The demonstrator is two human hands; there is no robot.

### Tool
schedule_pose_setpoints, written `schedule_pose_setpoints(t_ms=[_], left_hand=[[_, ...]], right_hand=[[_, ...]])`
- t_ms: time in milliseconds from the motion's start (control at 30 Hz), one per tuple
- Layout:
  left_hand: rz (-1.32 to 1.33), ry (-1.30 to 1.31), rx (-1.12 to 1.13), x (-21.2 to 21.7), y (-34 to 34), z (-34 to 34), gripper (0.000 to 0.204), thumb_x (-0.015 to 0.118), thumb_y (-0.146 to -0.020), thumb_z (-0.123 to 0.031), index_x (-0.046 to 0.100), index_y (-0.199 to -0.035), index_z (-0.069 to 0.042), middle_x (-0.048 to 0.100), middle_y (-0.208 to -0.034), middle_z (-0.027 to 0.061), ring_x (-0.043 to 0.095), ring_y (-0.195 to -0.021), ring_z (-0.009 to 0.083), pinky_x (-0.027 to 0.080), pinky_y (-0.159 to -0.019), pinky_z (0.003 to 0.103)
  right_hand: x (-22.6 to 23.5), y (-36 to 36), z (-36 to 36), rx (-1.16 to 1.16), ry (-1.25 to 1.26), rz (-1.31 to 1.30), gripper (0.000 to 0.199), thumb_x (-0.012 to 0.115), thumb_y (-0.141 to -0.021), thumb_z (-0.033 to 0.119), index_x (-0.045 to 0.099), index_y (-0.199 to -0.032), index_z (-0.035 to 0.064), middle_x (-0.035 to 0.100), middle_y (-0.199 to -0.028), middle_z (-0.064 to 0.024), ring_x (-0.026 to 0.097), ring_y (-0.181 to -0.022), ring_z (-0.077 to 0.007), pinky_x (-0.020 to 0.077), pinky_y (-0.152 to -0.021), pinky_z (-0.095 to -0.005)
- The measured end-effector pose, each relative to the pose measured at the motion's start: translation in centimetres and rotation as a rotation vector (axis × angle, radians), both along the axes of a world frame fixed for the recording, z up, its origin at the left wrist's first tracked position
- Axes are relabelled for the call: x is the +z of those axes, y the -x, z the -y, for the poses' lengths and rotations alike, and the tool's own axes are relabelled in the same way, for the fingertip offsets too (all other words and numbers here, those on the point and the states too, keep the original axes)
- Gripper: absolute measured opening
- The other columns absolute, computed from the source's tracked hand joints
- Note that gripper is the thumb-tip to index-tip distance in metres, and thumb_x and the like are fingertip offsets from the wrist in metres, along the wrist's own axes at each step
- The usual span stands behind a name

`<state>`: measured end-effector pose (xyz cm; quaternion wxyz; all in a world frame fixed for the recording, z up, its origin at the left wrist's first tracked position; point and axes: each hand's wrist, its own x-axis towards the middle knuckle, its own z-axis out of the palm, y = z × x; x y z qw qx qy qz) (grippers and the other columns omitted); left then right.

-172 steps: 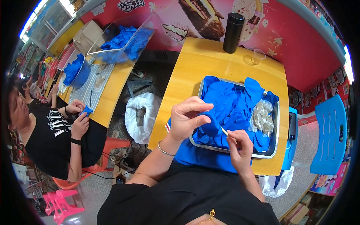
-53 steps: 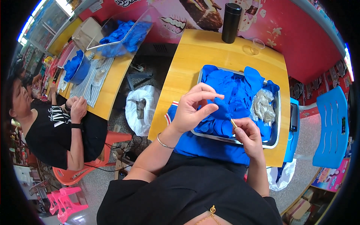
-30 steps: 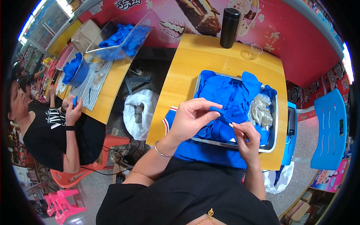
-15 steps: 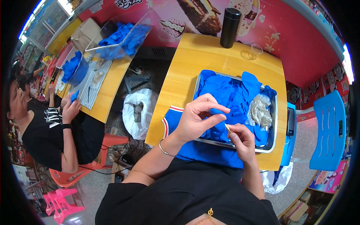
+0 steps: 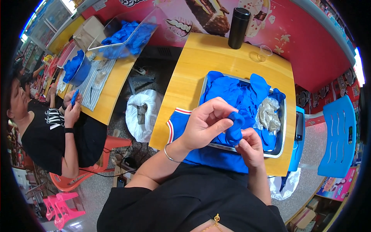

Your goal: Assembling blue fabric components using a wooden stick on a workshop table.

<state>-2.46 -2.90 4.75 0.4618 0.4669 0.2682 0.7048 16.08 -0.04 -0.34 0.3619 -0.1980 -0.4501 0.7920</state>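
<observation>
A: Where is the piece (image 5: 234,130), and what holds it?

B: Over the tray (image 5: 283,127), near its front rim; the left hand (image 5: 208,124) pinches its upper part between thumb and fingers, the right hand (image 5: 251,149) its lower end; the palms stay apart.

A: What might spoil it?

B: The piece looks soft; an uneven pull could stretch or twist it, and a loose pinch could let it slip; dropped, it might vanish among the matching blue pieces (image 5: 226,92) below.
</observation>
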Motion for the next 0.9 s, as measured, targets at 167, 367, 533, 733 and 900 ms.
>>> schedule_pose_setpoints(t_ms=[167, 367, 533, 733, 900], left_hand=[[-0.136, 0.001, 0.077, -0.3, 0.7, -0.1, 0.013, 0.062, -0.080, 0.002, 0.061, -0.093, -0.001, 0.048, -0.077, -0.0003, 0.043, -0.063, 0.0035, 0.033, -0.053, 0.017], [-0.299, 0.031, 0.120, 0.3, 0.7, -0.2, 0.012, 0.061, -0.082, -0.002, 0.064, -0.093, -0.002, 0.049, -0.072, 0.0002, 0.042, -0.060, 0.0049, 0.032, -0.052, 0.018], [-0.493, -0.106, 0.231, 0.0, 0.4, -0.6, 0.022, 0.058, -0.086, -0.013, 0.064, -0.103, -0.001, 0.045, -0.068, -0.0010, 0.037, -0.058, 0.0054, 0.028, -0.050, 0.019], [-0.514, -0.057, 0.152, 0.0, 0.7, -0.5, 0.023, 0.058, -0.086, -0.012, 0.064, -0.104, 0.000, 0.044, -0.064, -0.0011, 0.037, -0.057, 0.0057, 0.028, -0.050, 0.020], [-0.478, -0.104, 0.069, -0.3, 0.6, -0.8, 0.022, 0.058, -0.085, -0.009, 0.063, -0.104, 0.002, 0.042, -0.061, -0.0037, 0.035, -0.055, 0.0036, 0.027, -0.049, 0.019]], right_hand=[[0.1, 0.2, -0.7, -0.285, -0.465, 0.210, 0.022, 0.057, -0.076, -0.009, 0.061, -0.095, 0.0008, 0.058, -0.081, -0.0064, 0.053, -0.068, -0.0118, 0.0404, -0.058, -0.0223], [-0.1, -0.4, -0.9, -0.418, -0.851, 0.408, 0.023, 0.056, -0.078, -0.011, 0.058, -0.097, 0.0025, 0.054, -0.084, -0.0086, 0.051, -0.075, -0.0145, 0.0406, -0.063, -0.0216], [-0.2, 0.2, -0.7, -0.371, -0.766, 0.312, 0.022, 0.054, -0.080, -0.010, 0.057, -0.098, 0.0012, 0.054, -0.083, -0.0077, 0.050, -0.073, -0.0125, 0.0393, -0.062, -0.0204], [0.4, 0.4, -0.6, -0.295, -0.540, 0.233, 0.018, 0.056, -0.079, -0.006, 0.060, -0.095, 0.0007, 0.058, -0.079, -0.0079, 0.054, -0.071, -0.0137, 0.0412, -0.060, -0.0230], [1.0, -0.5, -0.2, 0.046, 0.098, 0.048, 0.016, 0.052, -0.085, -0.001, 0.060, -0.099, 0.0017, 0.058, -0.080, -0.0058, 0.052, -0.071, -0.0101, 0.0394, -0.058, -0.0200]])
